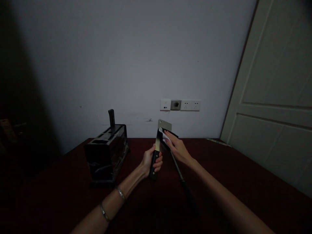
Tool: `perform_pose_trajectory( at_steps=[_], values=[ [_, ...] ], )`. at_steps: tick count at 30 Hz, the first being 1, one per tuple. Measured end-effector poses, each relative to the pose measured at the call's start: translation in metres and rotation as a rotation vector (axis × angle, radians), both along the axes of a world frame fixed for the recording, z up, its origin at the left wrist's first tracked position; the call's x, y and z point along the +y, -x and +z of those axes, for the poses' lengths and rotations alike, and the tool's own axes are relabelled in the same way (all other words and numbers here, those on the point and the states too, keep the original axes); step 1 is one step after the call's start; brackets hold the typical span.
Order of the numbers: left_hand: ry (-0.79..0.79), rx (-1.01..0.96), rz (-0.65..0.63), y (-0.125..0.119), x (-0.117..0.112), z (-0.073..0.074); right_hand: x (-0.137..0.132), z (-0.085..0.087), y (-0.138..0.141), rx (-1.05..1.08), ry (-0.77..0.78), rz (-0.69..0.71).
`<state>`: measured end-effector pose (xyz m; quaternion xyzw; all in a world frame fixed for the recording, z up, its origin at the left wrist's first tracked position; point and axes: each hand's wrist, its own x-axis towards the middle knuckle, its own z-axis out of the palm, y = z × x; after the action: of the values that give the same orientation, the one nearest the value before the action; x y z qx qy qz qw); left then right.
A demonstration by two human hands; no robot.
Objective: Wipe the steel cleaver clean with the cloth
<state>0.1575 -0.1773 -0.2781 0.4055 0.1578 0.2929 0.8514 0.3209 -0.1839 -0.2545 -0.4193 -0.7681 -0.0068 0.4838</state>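
My left hand (148, 160) is wrapped around the black riveted handle of a cleaver (164, 124). Its broad blade points up and away, with a small hole in the far corner. With its fingers fairly straight, my right hand (179, 149) presses a white cloth (166, 137) to the blade's face; whether this is fabric or paper I cannot tell. Hand and cloth cover much of the blade. Below my right hand lies a thin metal rod with a black handle (186, 188), like a sharpening steel. Something dark behind the cloth is hard to make out.
On the left of the dark red table (136, 208) stands a black knife block (104, 159) with one black handle (111, 117) sticking up from it. A wall with sockets (190, 105) rises behind the table. To the right is a pale panelled door (275, 97). The light is dim.
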Motion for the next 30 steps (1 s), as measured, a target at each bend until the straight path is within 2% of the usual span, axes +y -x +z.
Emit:
perform_pose_trajectory(
  at_steps=[8,11,14,18,22,26,30],
  values=[
    [-0.008,0.085,0.103,0.002,0.005,-0.001,-0.031,-0.021,0.017,-0.044,0.049,0.1],
    [-0.032,0.137,0.165,0.002,0.007,-0.002,-0.038,-0.024,0.02,-0.037,0.057,0.107],
    [-0.059,0.17,0.173,0.001,0.009,-0.003,-0.041,-0.024,0.02,0.032,0.101,0.103],
    [-0.079,0.168,0.133,0.001,0.011,-0.004,-0.03,-0.021,0.015,0.354,0.236,0.023],
    [-0.177,0.176,0.102,0.003,0.013,-0.005,-0.009,-0.018,0.01,0.754,0.242,-0.056],
    [-0.344,0.204,0.099,0.003,0.013,-0.007,0.002,-0.011,0.007,0.912,0.233,-0.075],
    [-0.425,0.264,0.023,0.003,0.009,-0.007,0.003,-0.008,0.005,0.987,0.266,-0.069]
  ],
)
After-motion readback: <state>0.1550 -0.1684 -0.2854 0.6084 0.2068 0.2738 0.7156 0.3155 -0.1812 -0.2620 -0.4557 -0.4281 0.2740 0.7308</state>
